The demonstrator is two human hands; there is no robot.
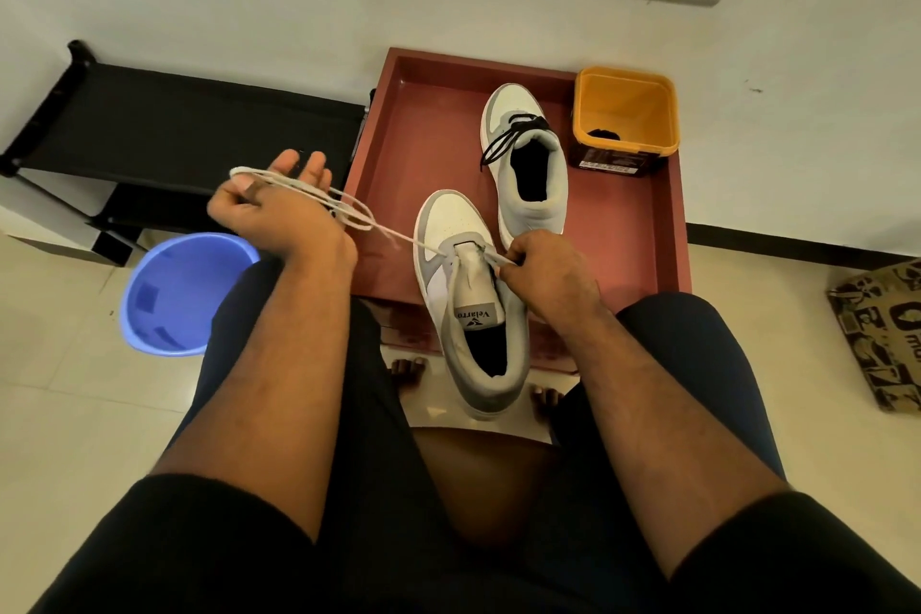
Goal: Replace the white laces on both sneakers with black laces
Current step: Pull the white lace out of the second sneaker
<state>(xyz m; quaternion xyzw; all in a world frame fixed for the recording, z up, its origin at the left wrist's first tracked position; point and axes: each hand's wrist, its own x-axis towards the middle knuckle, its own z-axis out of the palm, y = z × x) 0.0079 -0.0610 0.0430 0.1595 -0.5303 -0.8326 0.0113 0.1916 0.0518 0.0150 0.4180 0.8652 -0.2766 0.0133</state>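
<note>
White lace (319, 194) is looped over the left hand (279, 209), thumb curled on it, other fingers straight; its other end is pinched by the right hand (543, 264) at the near sneaker (463, 274). Black-laced sneaker (528, 155) lies in the red tray (423, 140).

a grey and white sneaker (468, 314) sits at the centre of the frame, toe pointing up-frame, eyelets nearly bare. a white lace (349, 209) stretches from its tongue toward the middle left in loose loops. a second matching sneaker (528, 165), upper centre right, carries a black lace (508, 137) near its collar.
</note>
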